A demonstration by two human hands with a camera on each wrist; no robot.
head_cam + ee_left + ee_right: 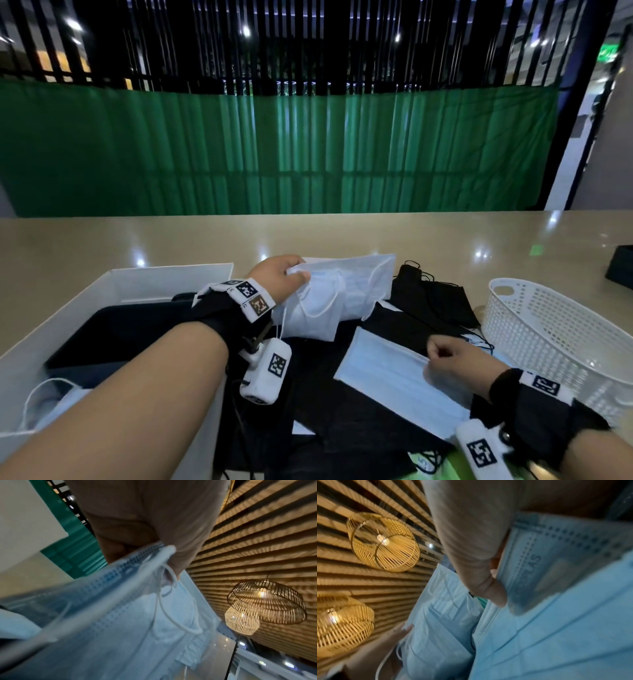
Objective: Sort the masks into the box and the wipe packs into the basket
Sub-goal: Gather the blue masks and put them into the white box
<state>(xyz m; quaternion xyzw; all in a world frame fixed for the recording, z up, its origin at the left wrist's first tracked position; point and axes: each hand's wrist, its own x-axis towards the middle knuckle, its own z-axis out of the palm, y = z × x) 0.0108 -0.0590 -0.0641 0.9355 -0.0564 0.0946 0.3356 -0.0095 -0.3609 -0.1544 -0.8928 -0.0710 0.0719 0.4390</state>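
The left hand (279, 277) is raised over the pile, its fingers (173, 566) grasping a bunch of pale blue pleated masks (339, 294) by one edge, ear loops hanging down. The right hand (452, 359) pinches the edge of another pale blue mask (387, 373) lying on black masks (428, 305) on the tabletop (308, 236). The step seems to be gathering masks. Next, I think, they must go left into the white rectangular box (113, 277); the white perforated plastic basket (548, 318) stands at the right.

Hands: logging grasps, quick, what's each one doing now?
Left hand: gripping white masks.
Right hand: pinching blue mask.
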